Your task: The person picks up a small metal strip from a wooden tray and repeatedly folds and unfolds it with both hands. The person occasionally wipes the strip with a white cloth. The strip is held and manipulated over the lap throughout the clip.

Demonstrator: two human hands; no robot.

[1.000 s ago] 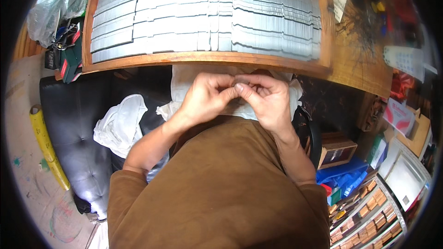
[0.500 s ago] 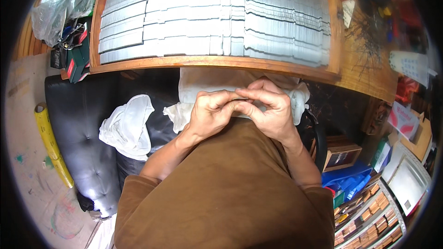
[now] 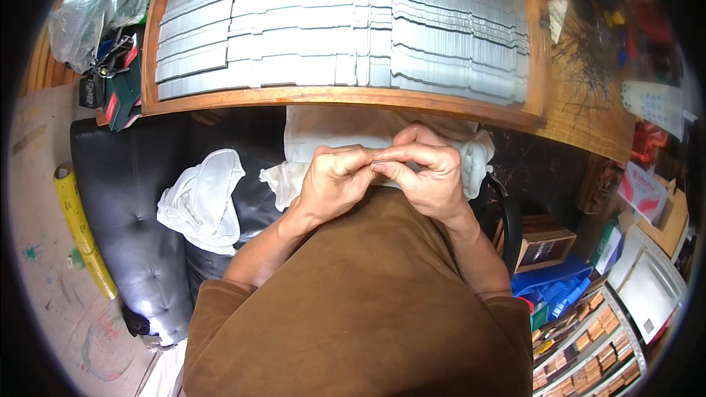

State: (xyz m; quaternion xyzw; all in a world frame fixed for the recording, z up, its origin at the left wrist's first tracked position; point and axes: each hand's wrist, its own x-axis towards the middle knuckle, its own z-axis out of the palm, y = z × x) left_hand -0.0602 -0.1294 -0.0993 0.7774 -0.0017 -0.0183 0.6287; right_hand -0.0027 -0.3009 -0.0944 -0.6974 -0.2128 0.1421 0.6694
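Observation:
In front of my body, my left hand [image 3: 337, 180] and my right hand [image 3: 428, 173] meet, both with fingers pinched closed. Their fingertips touch, and whatever lies between them is too small or too covered to make out. Under and beyond the hands a pale cloth [image 3: 334, 131] is spread, with rumpled edges showing on both sides. Farther off, a shallow wooden tray [image 3: 309, 95] holds dense rows of thin grey metal strips [image 3: 294, 37] standing side by side.
To the left, a crumpled white cloth [image 3: 202, 198] lies on a black padded seat [image 3: 118, 198], with a yellow roll [image 3: 82, 228] beyond it. A plastic bag [image 3: 103, 7] sits at the far left. On the right are a wooden box [image 3: 546, 248], a blue bag [image 3: 555, 290] and a rack of small blocks [image 3: 599, 338].
The fingertips have drawn closer together, and the small dark edge seen between them is now covered. The hands otherwise keep nearly the same place.

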